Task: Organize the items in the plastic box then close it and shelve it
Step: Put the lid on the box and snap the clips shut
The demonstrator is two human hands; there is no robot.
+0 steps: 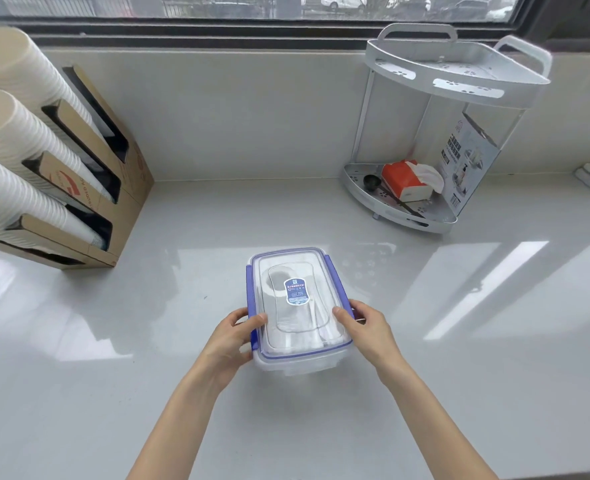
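A clear plastic box (297, 358) with a blue-trimmed lid (295, 271) and a blue label sits on the white counter, centre of view. The lid lies on top of the box, and pale items show dimly through it. My left hand (233, 341) grips the box's left side at the blue clip, thumb on the lid. My right hand (362, 327) grips the right side the same way. A white two-tier corner shelf rack (459, 74) stands at the back right; its top tier is bare.
The rack's lower tier (390, 211) holds an orange tissue pack (404, 180), a black scoop (373, 183) and a printed card (473, 157). Cardboard holders with stacked white paper cups (27, 147) lean at the left. A window runs along the back.
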